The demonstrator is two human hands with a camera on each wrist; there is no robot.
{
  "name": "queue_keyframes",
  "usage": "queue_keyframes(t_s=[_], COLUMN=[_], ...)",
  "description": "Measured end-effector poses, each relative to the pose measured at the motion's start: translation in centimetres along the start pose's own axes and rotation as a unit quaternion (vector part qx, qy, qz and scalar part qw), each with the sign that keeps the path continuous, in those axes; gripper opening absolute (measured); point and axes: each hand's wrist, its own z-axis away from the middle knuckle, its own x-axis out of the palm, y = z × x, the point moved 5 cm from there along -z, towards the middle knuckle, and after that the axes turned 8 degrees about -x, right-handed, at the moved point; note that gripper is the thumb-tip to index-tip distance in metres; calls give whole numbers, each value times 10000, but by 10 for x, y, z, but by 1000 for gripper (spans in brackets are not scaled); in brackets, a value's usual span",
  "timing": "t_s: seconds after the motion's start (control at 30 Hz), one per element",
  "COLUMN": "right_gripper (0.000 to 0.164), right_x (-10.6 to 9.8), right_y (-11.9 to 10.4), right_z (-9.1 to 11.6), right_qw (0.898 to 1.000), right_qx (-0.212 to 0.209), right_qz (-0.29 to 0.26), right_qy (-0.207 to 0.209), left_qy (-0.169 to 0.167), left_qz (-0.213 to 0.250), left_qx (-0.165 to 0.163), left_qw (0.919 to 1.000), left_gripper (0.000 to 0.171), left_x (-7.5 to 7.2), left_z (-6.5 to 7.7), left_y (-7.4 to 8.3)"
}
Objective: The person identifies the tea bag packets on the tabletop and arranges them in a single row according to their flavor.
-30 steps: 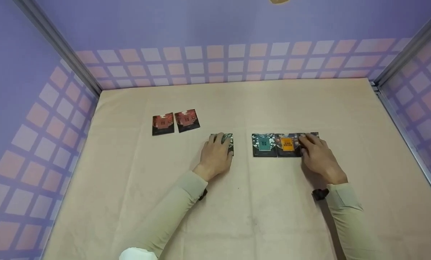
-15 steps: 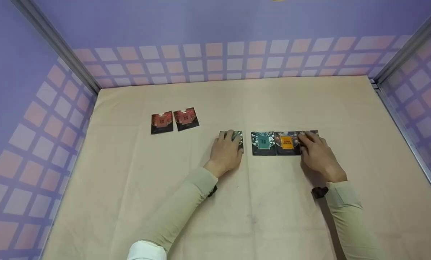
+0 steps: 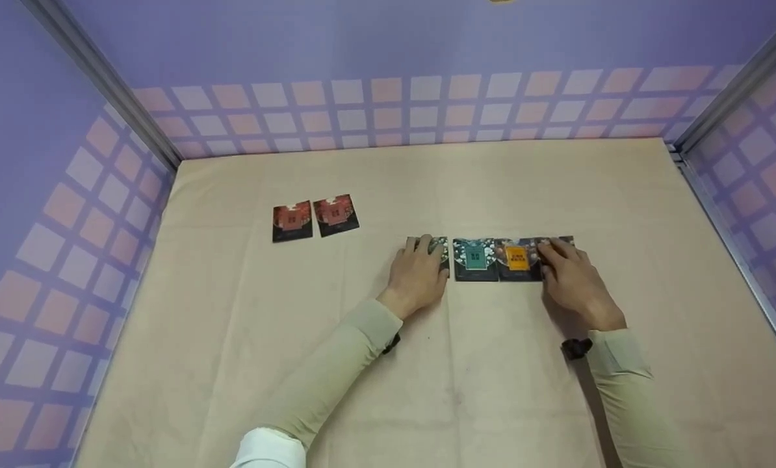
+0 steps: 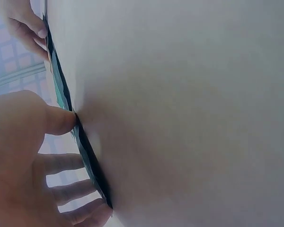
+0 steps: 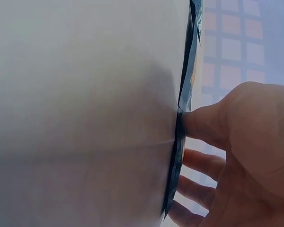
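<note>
In the head view my left hand (image 3: 417, 276) lies over a green floral sachet (image 3: 445, 250), thumb and spread fingertips resting on its surface; most of the sachet is hidden. Just right of it, across a narrow gap, is a teal-labelled sachet (image 3: 476, 270). An orange-labelled sachet (image 3: 518, 258) follows, edge to edge with the teal one. My right hand (image 3: 576, 286) presses extended fingers on a dark sachet (image 3: 569, 240) at the right end of the row, largely covering it. Both wrist views show the thumb and fingertips touching the thin, wavy-edged sachets flat on the cloth.
Two red sachets, one straighter (image 3: 292, 222) and one slightly turned (image 3: 336, 216), lie farther back on the left. A pale cloth (image 3: 245, 364) covers the table. Purple panels with a pink and white check pattern (image 3: 388, 117) enclose the back and sides.
My left hand has slid its green sachet to the right, narrowing the gap to the teal sachet. The right hand stays on the end sachet.
</note>
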Motion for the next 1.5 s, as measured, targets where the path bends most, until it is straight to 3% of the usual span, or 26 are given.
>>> queue_keyframes(t_s=[0.5,0.7,1.2,1.5], right_gripper=[51,51,51,50], right_x=[-1,0,0,-1], right_y=[2,2,2,1], right_z=[0,0,1,3], right_qw=[9999,10000,10000,9998], right_qx=[-94,4,-33,-177], right_qz=[-8,-2,41,83], right_qy=[41,2,5,94], left_qy=[50,81,656,778], left_qz=[-52,53,382,598], left_qx=[163,217,75,-258], left_qw=[9998,9997,9971,9948], left_gripper=[55,56,49,50], left_x=[-2,-6,-13,-24], left_z=[1,0,-7,-17], left_y=[7,2,-59,-94])
